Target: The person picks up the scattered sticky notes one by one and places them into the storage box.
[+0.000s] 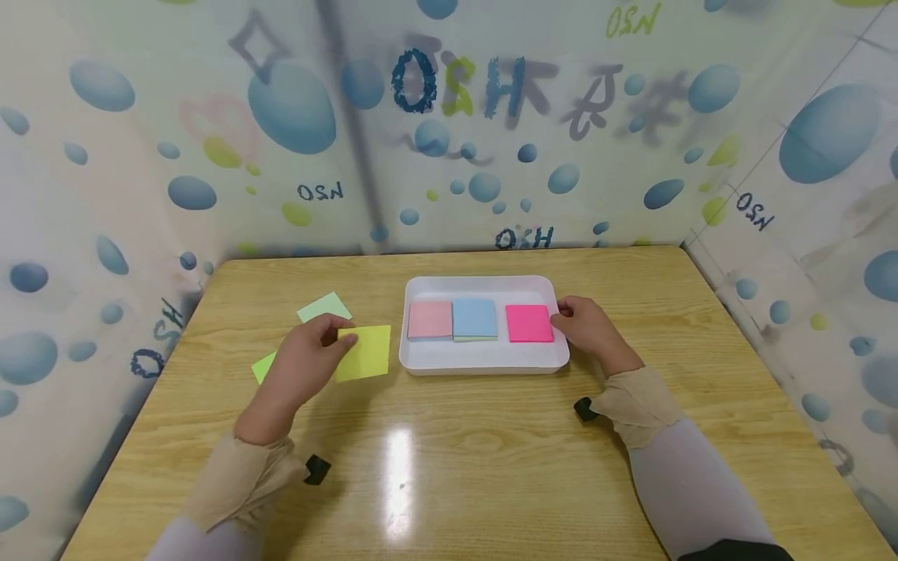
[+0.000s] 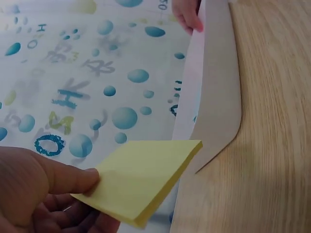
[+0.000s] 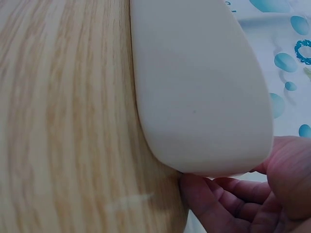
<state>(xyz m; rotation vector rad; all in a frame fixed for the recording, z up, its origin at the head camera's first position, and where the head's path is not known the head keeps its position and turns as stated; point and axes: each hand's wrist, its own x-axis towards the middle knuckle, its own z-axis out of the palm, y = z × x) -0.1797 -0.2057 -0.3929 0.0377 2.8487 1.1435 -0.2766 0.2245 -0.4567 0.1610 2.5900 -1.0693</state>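
At 12 o'clock from the tray (image 1: 484, 361), see a wall (image 1: 484, 167) patterned with blue and green drops and mirrored lettering, running round to 10 and 2 o'clock. Under everything, see a wood-grain table (image 1: 491, 452), with a streak of glare (image 1: 399, 487) at 7 o'clock. Next in size, find pale sleeves (image 1: 694, 479) at 8 and 4 o'clock, ending in tan cuffs (image 1: 641, 405). Note the tray as white, shallow and round-cornered, on the table, with three pads inside. At its 3 o'clock end, find the right hand (image 1: 592, 331), fingers bent against the outside of the end wall, thumb at the rim, gripping the tray there. Just off 9 o'clock, toward 8, find the left hand (image 1: 302, 362), holding the yellow pad (image 1: 368, 354) in a narrow pinch, thumb on top and fingers beneath; note the pad just beside the tray, apart from its rim, raised above the table. Inside the tray, find a pale pink pad (image 1: 430, 321) toward 9 o'clock, a blue pad (image 1: 475, 319) touching it near the middle with a thin green edge below, and a hot pink pad (image 1: 529, 323) toward 3 o'clock, across a gap. On the table, see a pale green paper (image 1: 324, 306) between 9 and 10 o'clock, and a bright green paper (image 1: 263, 366) between 8 and 9, partly hidden by the left hand. Smallest, see black pieces (image 1: 317, 470) beside the cuffs.
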